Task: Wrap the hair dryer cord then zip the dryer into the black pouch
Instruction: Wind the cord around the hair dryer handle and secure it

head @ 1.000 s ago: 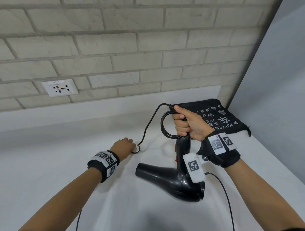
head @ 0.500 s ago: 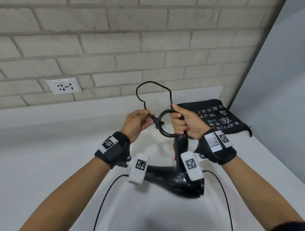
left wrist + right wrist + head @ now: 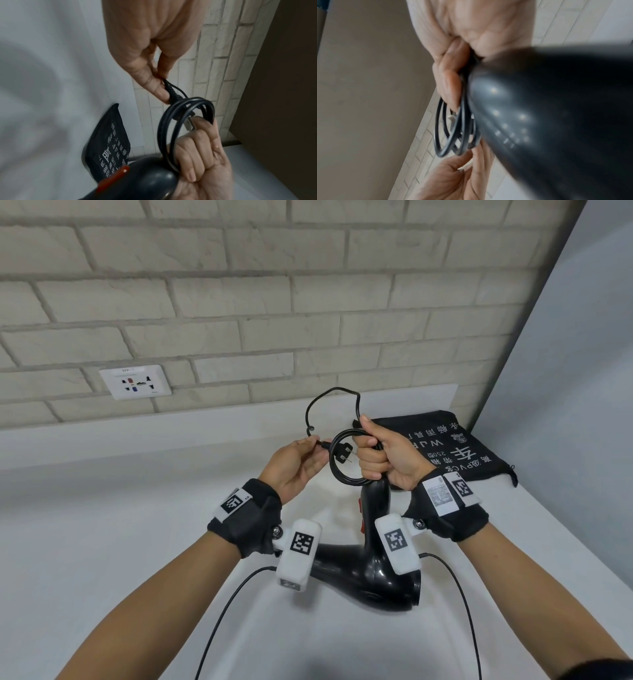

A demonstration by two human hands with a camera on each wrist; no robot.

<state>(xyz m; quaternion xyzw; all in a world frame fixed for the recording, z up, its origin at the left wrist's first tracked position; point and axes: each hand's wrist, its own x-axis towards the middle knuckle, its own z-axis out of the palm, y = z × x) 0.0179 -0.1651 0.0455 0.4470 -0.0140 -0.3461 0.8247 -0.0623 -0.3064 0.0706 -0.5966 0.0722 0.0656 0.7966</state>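
The right hand [image 3: 387, 453] is wrapped in a fist around the top of the handle of the black hair dryer [image 3: 373, 570], which hangs handle-up with its barrel lying low over the white tabletop [image 3: 102, 542], nozzle toward 9 o'clock. The same fist clamps several coiled loops of the black cord [image 3: 346, 474] against the handle; the loops bulge out toward 9 o'clock from the knuckles. In the left wrist view the loops [image 3: 171, 128] ring the right hand's curled fingers [image 3: 192, 155], and a red switch [image 3: 113, 178] shows on the handle below them. The left hand [image 3: 294, 463] sits just beside the coil at 9 o'clock of it, thumb and fingertips pinching the cord right behind the plug [image 3: 342, 455], whose two prongs point toward the right fist and lie within the ring of the coil. From that pinch a free length of cord arcs upward toward 12 o'clock and curves back down into the top of the right fist. The black pouch [image 3: 455, 446] lies flat on the tabletop at 2 o'clock from the hands, near the corner where the brick wall [image 3: 308, 302] meets a plain grey wall, white printed lettering facing up; whether its zip is undone cannot be told. A white wall socket [image 3: 135, 381] is set in the bricks at 10 o'clock, well apart from the hands.
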